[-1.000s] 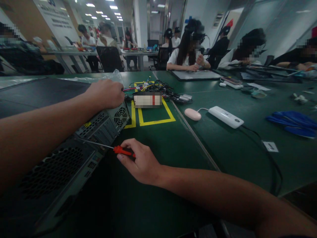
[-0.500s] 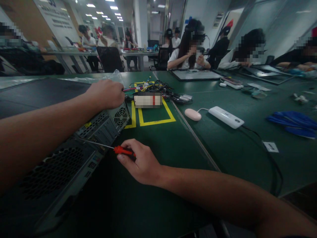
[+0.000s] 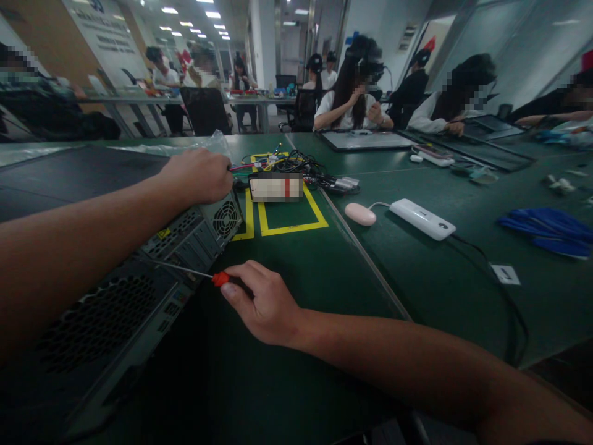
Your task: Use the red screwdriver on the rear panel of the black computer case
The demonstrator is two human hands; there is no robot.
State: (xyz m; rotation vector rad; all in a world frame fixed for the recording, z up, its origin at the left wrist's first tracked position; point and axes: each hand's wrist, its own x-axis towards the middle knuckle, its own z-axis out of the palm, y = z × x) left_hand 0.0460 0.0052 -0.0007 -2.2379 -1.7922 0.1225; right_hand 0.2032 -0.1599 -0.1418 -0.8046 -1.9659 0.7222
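Note:
A dark desktop computer case (image 3: pixel 106 303) lies on the table to my left, its rear panel with vents, ports and a round fan grille facing me and to the right. My left hand (image 3: pixel 199 175) is closed over the case's upper far corner; the fingertips are hidden from view. Below it, my right hand (image 3: pixel 264 300) is closed around a screwdriver (image 3: pixel 219 279) with a red handle, mostly covered by the fingers. The thin metal shaft points left to the rear panel. Its tip is too dim to make out.
Yellow tape frames (image 3: pixel 294 230) mark the green table (image 3: pixel 370 364). A cable bundle (image 3: pixel 301 164) lies behind a pixelated box (image 3: pixel 277 187). To the right are a pink mouse (image 3: pixel 360 214), a white power strip (image 3: pixel 422 219) and blue cloth (image 3: pixel 546 228). Several people sit across the table.
The right fingers have shifted on the screwdriver, so less of its red handle shows. My left hand stays on the case. A person at the far right has moved a dark panel.

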